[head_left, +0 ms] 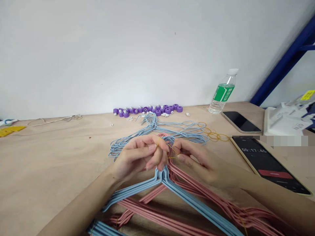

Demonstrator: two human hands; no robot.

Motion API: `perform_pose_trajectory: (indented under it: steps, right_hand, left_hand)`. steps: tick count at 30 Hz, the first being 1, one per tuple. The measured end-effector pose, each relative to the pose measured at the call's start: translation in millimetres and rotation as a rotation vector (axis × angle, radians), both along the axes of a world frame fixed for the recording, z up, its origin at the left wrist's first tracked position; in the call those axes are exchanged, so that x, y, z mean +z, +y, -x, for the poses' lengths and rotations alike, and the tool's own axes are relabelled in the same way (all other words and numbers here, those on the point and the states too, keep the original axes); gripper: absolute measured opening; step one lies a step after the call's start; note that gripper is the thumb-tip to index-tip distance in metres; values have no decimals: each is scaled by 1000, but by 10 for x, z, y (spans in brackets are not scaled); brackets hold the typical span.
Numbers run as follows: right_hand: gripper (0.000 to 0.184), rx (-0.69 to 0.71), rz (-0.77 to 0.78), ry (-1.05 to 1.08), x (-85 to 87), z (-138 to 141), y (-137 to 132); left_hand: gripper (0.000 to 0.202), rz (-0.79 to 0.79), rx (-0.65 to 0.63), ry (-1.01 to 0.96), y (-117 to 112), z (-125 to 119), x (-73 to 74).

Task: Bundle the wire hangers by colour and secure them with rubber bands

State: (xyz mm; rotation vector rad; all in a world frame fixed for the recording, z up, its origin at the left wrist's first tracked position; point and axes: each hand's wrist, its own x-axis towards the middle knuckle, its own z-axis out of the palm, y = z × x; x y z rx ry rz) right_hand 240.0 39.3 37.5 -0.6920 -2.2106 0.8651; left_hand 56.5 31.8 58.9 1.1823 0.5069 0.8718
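My left hand [145, 152] is closed at the neck of a bundle of blue wire hangers [194, 201], whose hooks are hidden behind its curled fingers. A thin yellow rubber band [171, 157] stretches from this hand to my right hand [199, 160], which pinches it between thumb and forefinger. Part of the band also shows by the left thumb and forefinger. Pink wire hangers [159, 216] lie below and behind the blue bundle. More blue hangers [94, 229] show at the bottom edge, partly hidden by my left forearm.
Loose blue hangers [133, 136] lie behind my hands, near yellow rubber bands [216, 136]. Purple caps [158, 112] and small white pieces stand by the wall. On the right are a water bottle [222, 93], a phone [241, 121], a phone showing a timer [265, 164] and a white device [283, 118].
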Motion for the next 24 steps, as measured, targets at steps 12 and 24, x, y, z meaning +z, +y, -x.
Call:
perform_pose_trajectory:
  steps: [12,24]
  right_hand:
    - [32,-357,-279,-95,-186,21,173]
    - [28,-113,191,-51,-133,48,226]
  left_hand:
    - [58,-469,617,795,65,53,19]
    - [19,-361,-39,849,81,82,0]
